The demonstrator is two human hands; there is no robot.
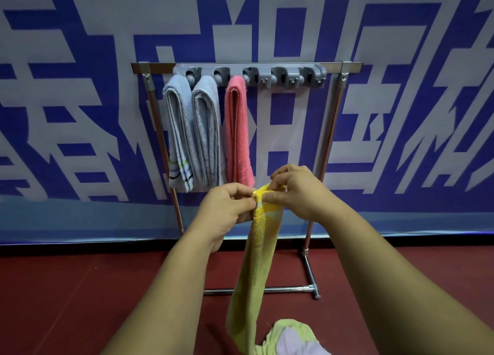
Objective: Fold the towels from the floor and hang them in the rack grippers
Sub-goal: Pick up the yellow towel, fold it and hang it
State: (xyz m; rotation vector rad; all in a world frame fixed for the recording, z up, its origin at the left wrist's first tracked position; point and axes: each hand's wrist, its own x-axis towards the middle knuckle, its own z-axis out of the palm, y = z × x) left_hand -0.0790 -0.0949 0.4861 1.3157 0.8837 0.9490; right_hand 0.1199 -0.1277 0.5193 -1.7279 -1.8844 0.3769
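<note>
Two hands are working on one yellow towel [256,261]: the left hand [227,207] is pinching its top edge between thumb and forefinger, and the right hand [299,191] is gripping the same bunched top with curled fingers, in front of the rack [157,68]. The towel is hanging from them as one long narrow strip, well below the rack's top bar. One grey gripper strip [294,70] is running along that bar, carrying five grippers. The three at the left are each holding one folded towel: a light blue towel [177,130] with a striped end, a grey towel [207,130] and a pink towel [238,130], hanging just beside one another. On the red floor [80,301] one pile of cloth [291,333], pale green and lilac, is lying at the bottom edge, which is cutting it off, so I cannot tell how many pieces are lying in it. The yellow towel's lower end is running out of view there too, the fingers are covering its top fold, and the left forearm is hiding the rack's lower left part.
</note>
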